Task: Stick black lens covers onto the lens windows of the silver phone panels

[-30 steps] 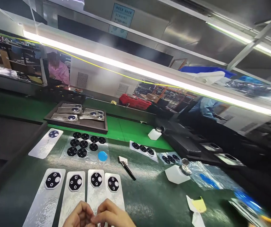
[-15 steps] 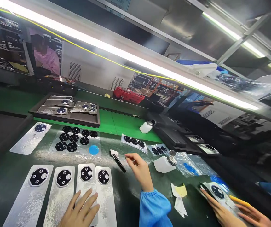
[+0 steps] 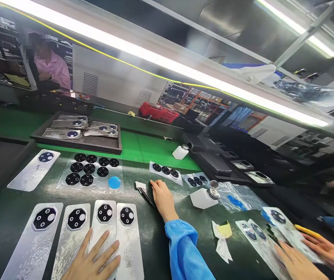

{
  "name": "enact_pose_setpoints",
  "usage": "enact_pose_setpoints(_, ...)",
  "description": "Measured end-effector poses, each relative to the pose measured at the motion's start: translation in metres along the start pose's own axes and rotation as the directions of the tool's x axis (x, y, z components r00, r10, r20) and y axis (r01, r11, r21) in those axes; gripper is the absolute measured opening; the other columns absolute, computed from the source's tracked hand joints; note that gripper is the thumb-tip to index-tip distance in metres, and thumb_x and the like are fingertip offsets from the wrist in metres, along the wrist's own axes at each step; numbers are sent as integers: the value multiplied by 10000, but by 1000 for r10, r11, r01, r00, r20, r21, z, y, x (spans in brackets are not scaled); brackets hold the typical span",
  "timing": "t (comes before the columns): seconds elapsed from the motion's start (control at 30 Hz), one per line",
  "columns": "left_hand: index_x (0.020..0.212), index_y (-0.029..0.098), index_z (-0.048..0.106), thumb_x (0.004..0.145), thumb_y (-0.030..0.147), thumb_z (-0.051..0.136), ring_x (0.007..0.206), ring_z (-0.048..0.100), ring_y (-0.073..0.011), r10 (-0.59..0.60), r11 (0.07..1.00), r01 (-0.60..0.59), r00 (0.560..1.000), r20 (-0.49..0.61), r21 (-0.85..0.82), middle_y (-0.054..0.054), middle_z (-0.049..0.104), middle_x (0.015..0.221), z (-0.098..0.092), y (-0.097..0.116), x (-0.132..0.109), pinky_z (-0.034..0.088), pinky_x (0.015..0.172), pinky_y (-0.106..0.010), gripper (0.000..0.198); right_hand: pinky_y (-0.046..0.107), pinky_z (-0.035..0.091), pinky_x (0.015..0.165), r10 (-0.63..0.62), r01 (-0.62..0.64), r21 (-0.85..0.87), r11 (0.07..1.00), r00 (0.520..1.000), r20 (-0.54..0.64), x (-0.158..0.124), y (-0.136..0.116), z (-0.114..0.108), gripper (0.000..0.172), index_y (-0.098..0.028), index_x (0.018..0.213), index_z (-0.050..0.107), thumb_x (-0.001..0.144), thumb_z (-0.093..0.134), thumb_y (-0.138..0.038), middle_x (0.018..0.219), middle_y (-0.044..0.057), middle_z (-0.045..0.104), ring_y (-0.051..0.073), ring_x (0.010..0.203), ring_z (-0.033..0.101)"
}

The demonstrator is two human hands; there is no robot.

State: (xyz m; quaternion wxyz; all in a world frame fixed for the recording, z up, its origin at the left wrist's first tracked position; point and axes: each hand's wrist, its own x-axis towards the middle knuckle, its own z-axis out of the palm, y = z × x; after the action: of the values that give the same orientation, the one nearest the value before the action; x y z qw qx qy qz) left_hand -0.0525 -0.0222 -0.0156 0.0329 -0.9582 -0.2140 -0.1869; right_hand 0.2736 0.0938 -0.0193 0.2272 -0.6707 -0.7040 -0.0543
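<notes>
My left hand (image 3: 93, 258) lies with fingers spread over silver phone back panels, mostly on the third panel (image 3: 105, 214) of a front row. Beside it are the fourth panel (image 3: 129, 237), the second panel (image 3: 76, 218) and the first panel (image 3: 45, 219). Each carries a black octagonal camera plate with light rings. My right hand (image 3: 162, 198), in a blue sleeve, has its fingers drawn together low over the dark green table. What they hold, if anything, is hidden. Just left of it lie black tweezers (image 3: 147, 196), their tips on a white scrap (image 3: 140, 186).
A film sheet of black discs (image 3: 89, 168) lies behind the row, before a tray (image 3: 120, 144) of panels. A white pump bottle (image 3: 203, 198) and paper scraps (image 3: 223, 241) are rightward. Farther right, a co-worker's hands (image 3: 298, 260) handle panels (image 3: 260, 241).
My right hand has moved slightly left and forward, closer to the tweezers, and turned over. My left hand stays spread on the panels. The co-worker's panels now lie fanned apart.
</notes>
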Motion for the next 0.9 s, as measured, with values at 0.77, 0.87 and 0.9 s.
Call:
enact_pose_setpoints(0.77,1168,88,621,810,162,563,1140,670,-299,76,990,-80,996,36,117,-124,699,1252,-3,7,40,563,907,-417,370,300,506,806,-183,106,425,899,973,144,-44,-79,-28,164,-223,987,591,986,440,-159,974,54,659,201,924,636)
enact_pose_setpoints(0.87,1178,102,622,842,144,530,1148,667,-282,62,992,-62,998,2,111,-104,696,1265,-1,8,38,559,915,-400,352,314,487,757,-185,89,415,906,963,198,-36,-78,-27,128,-220,939,576,971,471,-155,922,49,642,216,876,616)
enact_pose_setpoints(0.9,1177,107,625,864,148,517,1149,666,-279,62,992,-60,998,-11,109,-99,698,1263,0,8,38,556,920,-397,334,313,480,741,-185,82,415,906,959,216,-34,-77,-26,115,-220,917,570,965,487,-156,902,44,636,216,858,610)
